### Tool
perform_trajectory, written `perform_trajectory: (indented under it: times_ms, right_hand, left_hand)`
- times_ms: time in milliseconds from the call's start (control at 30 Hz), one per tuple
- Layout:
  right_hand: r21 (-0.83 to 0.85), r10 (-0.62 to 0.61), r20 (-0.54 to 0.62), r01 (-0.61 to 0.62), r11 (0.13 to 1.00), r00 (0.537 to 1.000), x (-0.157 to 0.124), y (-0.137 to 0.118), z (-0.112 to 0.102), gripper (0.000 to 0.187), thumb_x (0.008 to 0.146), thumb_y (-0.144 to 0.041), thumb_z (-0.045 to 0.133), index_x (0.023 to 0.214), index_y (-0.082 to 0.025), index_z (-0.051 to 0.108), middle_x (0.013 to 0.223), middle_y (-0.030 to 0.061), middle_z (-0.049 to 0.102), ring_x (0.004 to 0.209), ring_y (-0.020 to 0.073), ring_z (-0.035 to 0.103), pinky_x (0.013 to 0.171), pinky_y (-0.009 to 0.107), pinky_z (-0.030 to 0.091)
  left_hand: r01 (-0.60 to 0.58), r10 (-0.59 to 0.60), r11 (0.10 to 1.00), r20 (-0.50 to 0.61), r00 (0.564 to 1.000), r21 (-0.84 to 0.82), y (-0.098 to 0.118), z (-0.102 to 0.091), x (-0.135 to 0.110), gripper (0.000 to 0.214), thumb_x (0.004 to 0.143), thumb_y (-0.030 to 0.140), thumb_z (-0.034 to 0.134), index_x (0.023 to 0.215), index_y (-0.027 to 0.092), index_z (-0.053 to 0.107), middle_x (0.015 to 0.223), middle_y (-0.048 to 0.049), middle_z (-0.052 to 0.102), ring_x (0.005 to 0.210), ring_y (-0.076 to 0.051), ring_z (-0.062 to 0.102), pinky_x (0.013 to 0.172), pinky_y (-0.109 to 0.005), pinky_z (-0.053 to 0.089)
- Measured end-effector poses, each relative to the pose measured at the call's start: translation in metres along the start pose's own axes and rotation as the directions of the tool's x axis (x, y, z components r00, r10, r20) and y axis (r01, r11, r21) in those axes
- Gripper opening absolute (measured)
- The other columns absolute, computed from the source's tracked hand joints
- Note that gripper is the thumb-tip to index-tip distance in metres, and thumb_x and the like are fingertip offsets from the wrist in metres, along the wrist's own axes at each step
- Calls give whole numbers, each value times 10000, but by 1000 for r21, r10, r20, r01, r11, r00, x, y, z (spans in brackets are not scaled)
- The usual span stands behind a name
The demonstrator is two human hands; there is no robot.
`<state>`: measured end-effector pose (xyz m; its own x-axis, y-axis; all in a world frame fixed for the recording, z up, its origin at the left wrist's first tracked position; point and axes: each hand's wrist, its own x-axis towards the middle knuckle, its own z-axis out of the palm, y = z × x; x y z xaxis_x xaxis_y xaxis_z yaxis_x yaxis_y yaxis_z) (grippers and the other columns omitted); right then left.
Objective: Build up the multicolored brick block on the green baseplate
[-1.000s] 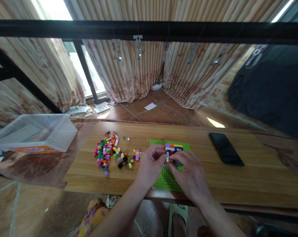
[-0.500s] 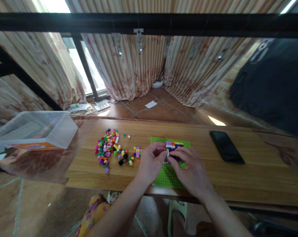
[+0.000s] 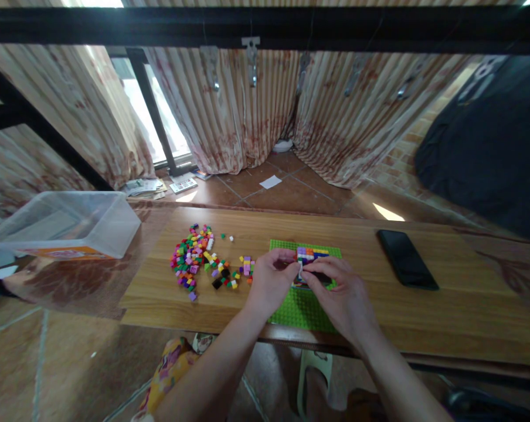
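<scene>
Left hand and right hand are both pinching this tiny white brick over the green plate.

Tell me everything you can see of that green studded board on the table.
The green board is a thin, flat, seemingly rectangular sheet, apparently plastic, covered in rows of small studs. It lies flat on the wooden table, close to the near edge. Multicoloured bricks are built up on its far half. The left hand and right hand partly hide it; whether they touch it is unclear.
</scene>
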<state>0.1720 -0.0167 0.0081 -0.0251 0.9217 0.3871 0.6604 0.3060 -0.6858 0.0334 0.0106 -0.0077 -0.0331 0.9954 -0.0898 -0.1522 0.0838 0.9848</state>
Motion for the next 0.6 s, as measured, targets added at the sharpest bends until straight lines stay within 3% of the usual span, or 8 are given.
perform_trajectory:
  times_ms: [600]
  right_hand:
    - [40, 54, 36, -55, 998, 998, 1, -5, -1, 136, 837, -287, 637, 729, -241, 706, 862, 23, 681, 884, 202, 599, 843, 355, 440]
  left_hand:
    - [204, -208, 953, 4, 978, -223, 14, 8, 0, 144, 564, 123, 684, 708, 125, 677, 595, 30, 643, 491, -62, 529, 486, -178, 431]
